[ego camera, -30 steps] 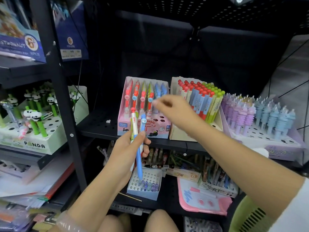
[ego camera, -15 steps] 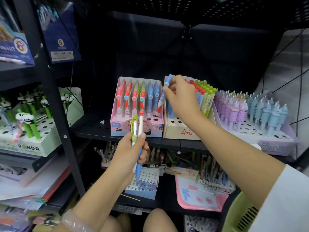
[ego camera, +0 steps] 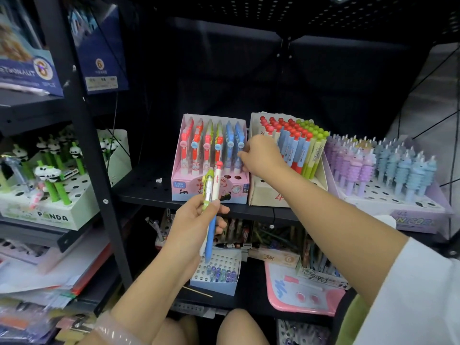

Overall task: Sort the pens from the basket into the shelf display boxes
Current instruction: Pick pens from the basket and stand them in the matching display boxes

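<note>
left hand [ego camera: 193, 224] sits low in front of the black shelf [ego camera: 146, 192], thumb and fingers curled round a small bunch of pens [ego camera: 211, 195]: a green one, a white one w/ a red cap, and a blue barrel poking out below the palm. tips point up, tilted a bit right, overlapping the front of the pink display box [ego camera: 209, 192] from this view; can't tell if they touch it.

right hand [ego camera: 261, 155] reaches across to the right edge of the pink display box, fingers curled at the blue pens [ego camera: 235, 148] in its last column, next to the cream box. whether it's actually pinching a pen or just touching, can't tell, fingertips are hidden behind the knuckles. white sleeve [ego camera: 413, 295] at bottom right.

pink box holds upright rows: red/orange pens at left, green-topped ones in the middle, blue at right. a couple of empty holes show in its front row, by the right corner.

cream box [ego camera: 263, 195] just beside it on the right carries red-capped pens [ego camera: 288, 143] and green-capped ones toward its right. further right, a lilac box [ego camera: 410, 217] w/ purple and blue unicorn pens.

left bay: white panda box [ego camera: 52, 216] w/ green panda pens. lower shelf has a small blue holed box [ego camera: 216, 282] w/ a few pens and a pink board [ego camera: 303, 297].
</note>
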### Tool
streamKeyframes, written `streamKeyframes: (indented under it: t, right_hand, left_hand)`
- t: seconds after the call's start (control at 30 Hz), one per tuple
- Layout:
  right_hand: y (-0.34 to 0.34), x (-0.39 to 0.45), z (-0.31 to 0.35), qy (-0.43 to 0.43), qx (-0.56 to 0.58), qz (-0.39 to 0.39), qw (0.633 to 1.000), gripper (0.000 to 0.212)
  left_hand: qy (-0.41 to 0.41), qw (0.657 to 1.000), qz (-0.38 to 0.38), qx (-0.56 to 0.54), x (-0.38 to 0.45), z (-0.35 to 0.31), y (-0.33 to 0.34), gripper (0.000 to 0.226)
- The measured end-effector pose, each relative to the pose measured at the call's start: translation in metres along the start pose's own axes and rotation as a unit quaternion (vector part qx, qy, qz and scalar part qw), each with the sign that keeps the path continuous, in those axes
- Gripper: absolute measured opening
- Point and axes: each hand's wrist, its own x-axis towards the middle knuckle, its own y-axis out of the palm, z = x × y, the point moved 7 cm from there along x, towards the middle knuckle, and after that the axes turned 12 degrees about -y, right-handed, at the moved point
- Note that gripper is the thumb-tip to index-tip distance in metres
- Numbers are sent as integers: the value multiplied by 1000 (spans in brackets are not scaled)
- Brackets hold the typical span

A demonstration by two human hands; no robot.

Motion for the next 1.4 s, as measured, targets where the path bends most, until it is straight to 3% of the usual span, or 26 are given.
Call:
streamKeyframes:
  t: [0.1, 0.2, 0.27, 0.33, 0.47, 0.53, 0.6, 0.73, 0.87, 1.0, 1.1, 1.2, 1.27, 1.33, 1.4]
  right_hand:
    - [-14, -25, 8, -15, 100, -74, 992, 20]
    - [1, -58, 25, -29, 244, 34, 969, 29]
    - [7, -73, 24, -13, 289, 63, 955, 31]
    - [-2, -76, 14, -11, 295, 21, 955, 26]
    - [-48, -69, -18, 14, 314, -142, 939, 19]
    - [-73, -66, -31, -2, 260, -222, 940, 18]
    - [-87, -61, -36, -24, 156, -253, 955, 16]
    - [-80, -49, -28, -57, -14, -202, 978, 24]
    - [-64, -40, -26, -44, -49, -134, 989, 22]
    - [-61, -29, -31, -1, -122, -74, 990, 42]
    - [-44, -29, -39, 44, -127, 19, 991, 39]
    - [-32, -42, -37, 25, -55, 28, 998, 41]
    - [-27, -56, -27, -7, 85, 16, 996, 39]
    - [-18, -71, -16, -23, 236, 37, 971, 34]
    - [-12, -80, -8, -34, 315, 64, 946, 31]
  left_hand:
    - [2, 1000, -6, -11, 1, 1, 0, 11]
    - [4, 1000, 3, -13, 4, 2, 10, 10]
    - [1, 1000, 17, -14, 4, 4, 22, 9]
    - [-5, 999, 32, -19, 4, 7, 36, 11]
    - [-28, 999, 27, 2, 4, 16, 48, 14]
    - [-27, 999, 23, 35, 4, 17, 48, 13]
    - [-26, 998, 20, 50, 4, 16, 47, 13]
    - [-43, 998, 8, 53, 5, 18, 44, 18]
    - [-58, 998, 8, 27, 3, 18, 42, 23]
    - [-58, 998, 28, 16, -2, 14, 44, 24]
    - [-27, 998, 19, 53, -6, 8, 44, 21]
    - [8, 996, 10, 86, -8, 4, 44, 16]
    - [21, 995, 6, 95, -7, 4, 45, 10]
    - [31, 995, 7, 93, -6, 4, 49, 6]
    - [30, 996, 13, 83, -5, 6, 54, 4]
